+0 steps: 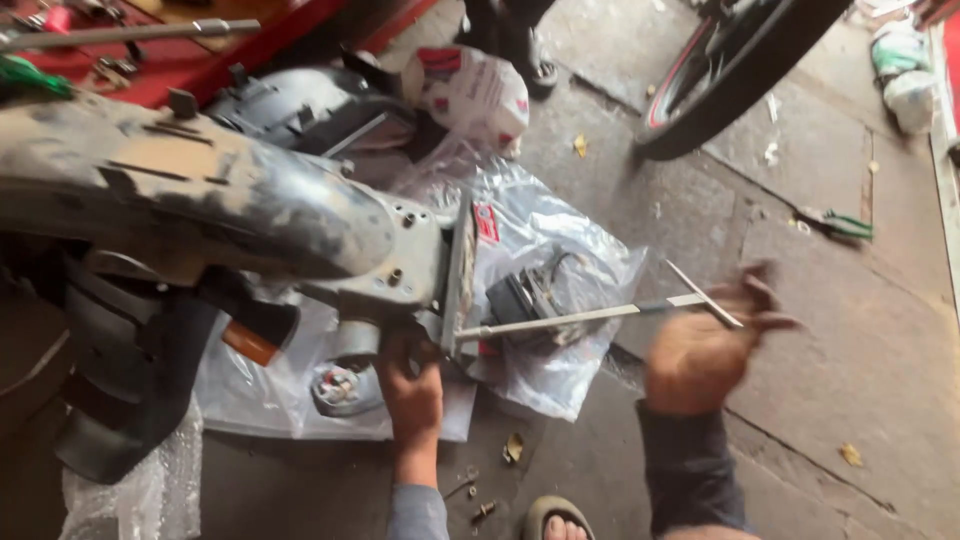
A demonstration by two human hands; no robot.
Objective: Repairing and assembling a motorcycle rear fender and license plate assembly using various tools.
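Underfoot, grey stone floor (800, 330); right hand (705, 345) gripping T-wrench (590, 316), left hand's (412, 385) grip unclear.

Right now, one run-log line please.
left hand: under dusty mudguard end | right hand: on T-handle wrench, blurred | wrench tip: at mudguard end

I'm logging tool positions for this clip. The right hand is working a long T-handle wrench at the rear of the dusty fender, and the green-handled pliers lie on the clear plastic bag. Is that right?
Not quite. The head view shows the green-handled pliers lying on the bare stone floor, well away from the clear plastic bag. The rest holds: the right hand is working the long T-handle wrench at the rear of the dusty fender.
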